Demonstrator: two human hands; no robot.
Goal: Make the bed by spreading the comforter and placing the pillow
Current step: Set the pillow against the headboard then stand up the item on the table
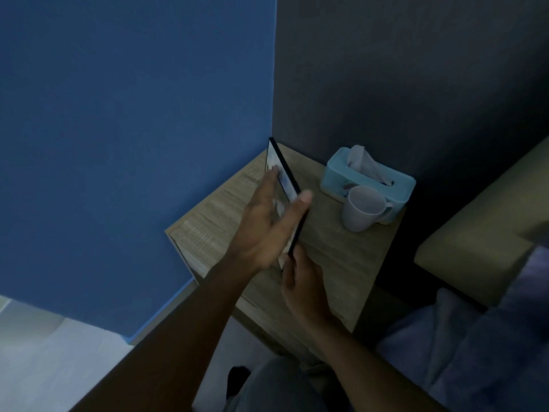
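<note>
I stand at a wooden nightstand (335,251) beside the bed. A thin black-framed picture (285,173) is tilted on edge above its top. My left hand (267,221) holds the frame from the left, fingers flat on its face and thumb over its right edge. My right hand (300,281) grips the frame's near bottom corner. A blue-grey comforter (475,337) lies rumpled on the bed at the lower right. No pillow is in view.
A light blue tissue box (335,171) and a pale mug (361,212) stand at the nightstand's back right. A beige padded headboard (481,233) rises right of it. Blue and dark walls meet behind. Pale floor shows at the lower left.
</note>
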